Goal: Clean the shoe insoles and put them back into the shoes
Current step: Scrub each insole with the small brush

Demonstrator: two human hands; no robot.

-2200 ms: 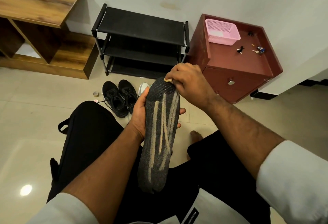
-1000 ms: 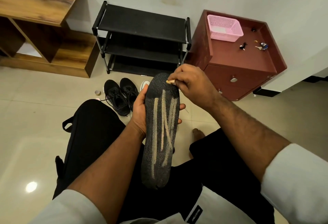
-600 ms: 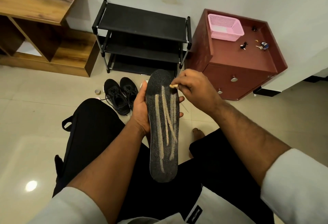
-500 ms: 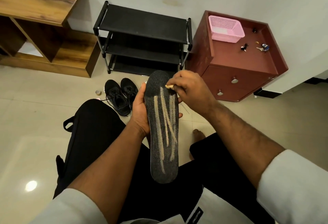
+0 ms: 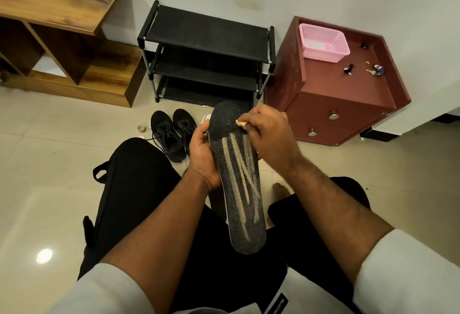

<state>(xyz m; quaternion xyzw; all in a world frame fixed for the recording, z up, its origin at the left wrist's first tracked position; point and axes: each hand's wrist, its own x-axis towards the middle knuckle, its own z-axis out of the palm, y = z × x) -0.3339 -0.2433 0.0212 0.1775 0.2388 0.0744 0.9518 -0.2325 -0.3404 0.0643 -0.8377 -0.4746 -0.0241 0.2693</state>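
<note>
I hold a black speckled insole upright over my lap, its toe end pointing away from me. Several pale tan streaks run lengthwise down its middle. My left hand grips its left edge near the forefoot. My right hand pinches a small pale yellowish piece and presses it on the insole's toe area. A pair of black lace-up shoes stands on the floor tiles beyond my left knee.
A black three-tier shoe rack stands against the wall, a wooden shelf unit to its left. On the right is a dark red cabinet carrying a pink basket and keys. A small tape roll lies beside the shoes.
My right hand has kept rubbing the small piece back and forth near the insole's toe end. The insole shifted slightly in my left hand; the streaks look the same.
</note>
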